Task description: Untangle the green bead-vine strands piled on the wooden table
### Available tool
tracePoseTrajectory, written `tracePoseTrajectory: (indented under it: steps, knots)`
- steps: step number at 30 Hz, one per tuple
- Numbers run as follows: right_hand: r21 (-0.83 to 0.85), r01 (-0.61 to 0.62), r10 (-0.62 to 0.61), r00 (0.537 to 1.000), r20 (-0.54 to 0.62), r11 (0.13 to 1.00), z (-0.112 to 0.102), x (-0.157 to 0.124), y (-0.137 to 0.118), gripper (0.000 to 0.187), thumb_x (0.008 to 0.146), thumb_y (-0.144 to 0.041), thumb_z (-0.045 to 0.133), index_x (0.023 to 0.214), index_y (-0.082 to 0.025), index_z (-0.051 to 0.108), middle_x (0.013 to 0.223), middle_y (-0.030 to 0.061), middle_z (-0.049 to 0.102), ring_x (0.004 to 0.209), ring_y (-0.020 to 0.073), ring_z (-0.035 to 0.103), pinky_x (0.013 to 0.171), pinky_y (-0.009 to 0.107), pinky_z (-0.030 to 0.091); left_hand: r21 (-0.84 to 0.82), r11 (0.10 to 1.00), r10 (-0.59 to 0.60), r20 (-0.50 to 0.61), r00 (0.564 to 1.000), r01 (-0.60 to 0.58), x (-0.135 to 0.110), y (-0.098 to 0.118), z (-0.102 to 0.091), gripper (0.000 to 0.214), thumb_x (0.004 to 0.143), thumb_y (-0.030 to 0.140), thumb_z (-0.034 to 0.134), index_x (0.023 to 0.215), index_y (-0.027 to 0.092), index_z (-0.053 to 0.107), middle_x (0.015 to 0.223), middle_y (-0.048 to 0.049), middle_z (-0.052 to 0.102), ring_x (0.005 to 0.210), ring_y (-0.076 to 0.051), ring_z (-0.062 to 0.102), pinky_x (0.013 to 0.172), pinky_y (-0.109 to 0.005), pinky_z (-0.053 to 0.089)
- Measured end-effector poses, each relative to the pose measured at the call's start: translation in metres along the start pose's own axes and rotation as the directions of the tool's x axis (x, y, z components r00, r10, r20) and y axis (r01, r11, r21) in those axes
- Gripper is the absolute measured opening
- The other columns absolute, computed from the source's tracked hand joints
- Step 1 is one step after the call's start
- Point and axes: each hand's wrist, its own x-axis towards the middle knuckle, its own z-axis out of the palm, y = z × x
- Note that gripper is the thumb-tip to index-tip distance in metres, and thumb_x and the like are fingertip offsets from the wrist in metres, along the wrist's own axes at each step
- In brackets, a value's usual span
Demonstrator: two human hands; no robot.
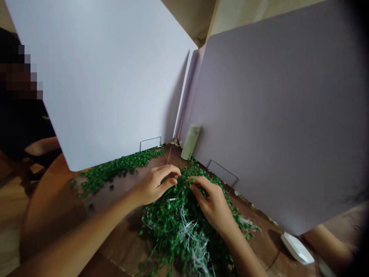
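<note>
A tangled heap of green beaded strands with white threads (178, 227) lies on the brown wooden table (57, 207) in front of me. My left hand (152, 184) is curled in a pinch on a green strand at the top of the heap. My right hand (211, 204) rests on the heap, its fingertips pinched on the same strand close to the left fingertips. A pile of loose green beads (121, 167) stretches along the table to the left, behind my left hand.
Two white upright boards (115, 77) (273, 115) on wire stands wall off the table's back and right. A pale green bottle (190, 141) stands in the corner. A white flat device (296, 248) lies at lower right. Another person sits at far left; another forearm shows at lower right.
</note>
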Motion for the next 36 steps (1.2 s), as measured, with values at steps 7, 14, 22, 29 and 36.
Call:
tracePoseTrajectory:
  steps: [7, 14, 22, 29, 36]
  knots:
    - [0.061, -0.035, 0.034, 0.999, 0.024, 0.998, 0.002, -0.002, -0.005, 0.015, 0.099, -0.022, 0.054, 0.111, -0.022, 0.063, 0.104, 0.0059, 0.074, 0.095, 0.0192, 0.068, 0.084, 0.033, 0.05, 0.055, 0.998, 0.022, -0.036, 0.999, -0.02, 0.0, 0.011, 0.001, 0.022, 0.099, 0.035, 0.059, 0.112, 0.019, 0.054, 0.104, -0.005, 0.065, 0.083, -0.013, 0.059, 0.078, -0.028, 0.05]
    - [0.01, 0.033, -0.033, 0.999, 0.029, 0.999, 0.001, -0.003, -0.01, 0.013, 0.099, -0.015, 0.055, 0.11, -0.023, 0.054, 0.099, 0.0014, 0.072, 0.092, 0.0168, 0.067, 0.085, 0.034, 0.045, 0.096, 0.988, 0.124, 0.009, 0.992, -0.125, 0.003, 0.022, -0.004, 0.014, 0.099, 0.022, 0.061, 0.112, 0.02, 0.06, 0.105, -0.0039, 0.068, 0.1, -0.017, 0.062, 0.093, -0.032, 0.05]
    - [-0.014, 0.066, -0.066, 0.998, -0.008, 0.998, 0.001, -0.006, -0.015, 0.026, 0.1, -0.019, 0.059, 0.123, -0.025, 0.048, 0.098, -0.0006, 0.075, 0.092, 0.0173, 0.069, 0.089, 0.036, 0.046, 0.133, 0.989, 0.071, -0.054, 0.996, -0.064, 0.005, 0.027, -0.008, 0.007, 0.097, 0.016, 0.06, 0.102, 0.019, 0.064, 0.096, -0.0008, 0.069, 0.093, -0.014, 0.062, 0.09, -0.03, 0.047]
    - [-0.058, 0.073, -0.074, 0.997, -0.011, 0.996, 0.001, -0.008, -0.016, 0.04, 0.099, -0.036, 0.065, 0.133, -0.024, 0.049, 0.108, 0.005, 0.075, 0.104, 0.0211, 0.067, 0.089, 0.037, 0.046, 0.082, 0.996, 0.024, -0.059, 0.998, -0.019, 0.005, 0.028, -0.008, 0.009, 0.098, 0.016, 0.059, 0.102, 0.019, 0.067, 0.097, -0.0005, 0.07, 0.093, -0.012, 0.063, 0.085, -0.027, 0.048]
    - [-0.063, 0.071, -0.074, 0.996, -0.059, 0.995, 0.002, -0.004, -0.019, 0.019, 0.1, -0.022, 0.06, 0.118, -0.024, 0.06, 0.1, 0.0013, 0.075, 0.092, 0.0179, 0.066, 0.084, 0.035, 0.046, 0.104, 0.993, 0.067, -0.062, 0.996, -0.06, 0.004, 0.029, -0.008, 0.013, 0.097, 0.014, 0.059, 0.105, 0.02, 0.068, 0.098, -0.0007, 0.07, 0.093, -0.012, 0.062, 0.088, -0.029, 0.048]
